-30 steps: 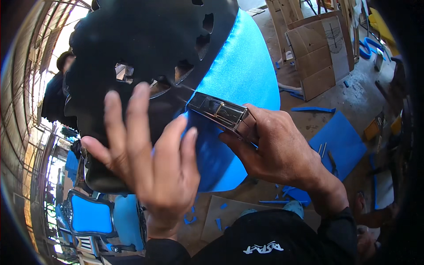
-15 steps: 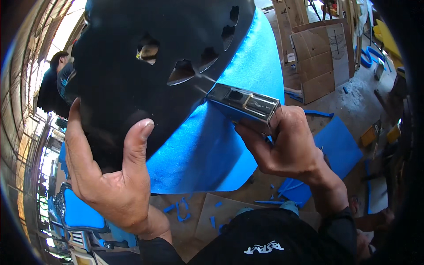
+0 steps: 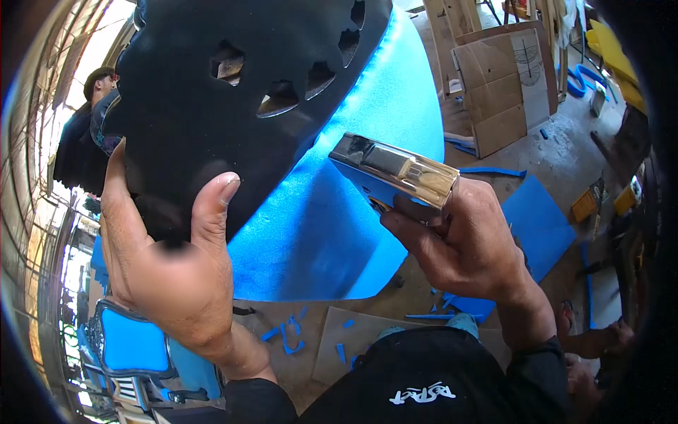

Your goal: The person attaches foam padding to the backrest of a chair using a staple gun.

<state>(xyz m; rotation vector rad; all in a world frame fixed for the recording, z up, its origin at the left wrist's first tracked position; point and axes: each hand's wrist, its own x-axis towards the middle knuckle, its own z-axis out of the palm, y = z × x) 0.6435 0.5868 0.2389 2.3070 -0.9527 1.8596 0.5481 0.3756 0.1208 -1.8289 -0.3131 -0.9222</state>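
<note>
Compared with the frame half a second earlier, the staple gun is now lifting clear of the black panel and is sitting lower and further right, while the left hand is keeping its hold on the panel's lower edge. That hand is clamping the black panel, thumb pressing across the front face and fingers wrapping behind, out of sight. The right hand is closing firmly round the staple gun, fingers curling under the body; whether the trigger is being squeezed cannot be told. The tool's shiny metal top is catching the light, and its long axis is running from the right hand up and leftward, the nose pointing towards the seam where the black panel is meeting the blue upholstered cushion. This seam is lying up and to the left of the nose, a short gap apart, so the right hand is the nearer one to it, and the left hand is steadying the workpiece from well below. The panel is showing a row of scalloped cut-outs near its upper rim. Blue fabric offcuts are lying on the floor beneath, cardboard sheets are leaning beyond, and another person is standing at far left
</note>
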